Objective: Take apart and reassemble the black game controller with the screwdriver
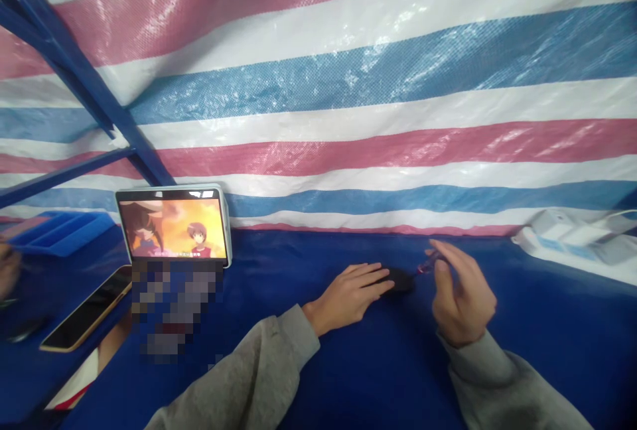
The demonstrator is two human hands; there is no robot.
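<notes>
My left hand [351, 294] lies flat with its fingers stretched over the near-left part of a dark, flat object [401, 280] on the blue table. To the right, my right hand [462, 294] is raised a little, thumb and fingers pinched toward a small, thin reddish-purple item [426, 264]. That item is blurred, and its lower tip points at the right end of the dark object. What exactly it is cannot be made out.
A tablet [174, 227] playing a cartoon stands at the left on the blue table [279, 350]. Beside it are a phone [89, 310], a blue tray [64, 231] and another person's hand [8, 271]. White power strips [582, 244] lie at the right, before a striped sheet [348, 144].
</notes>
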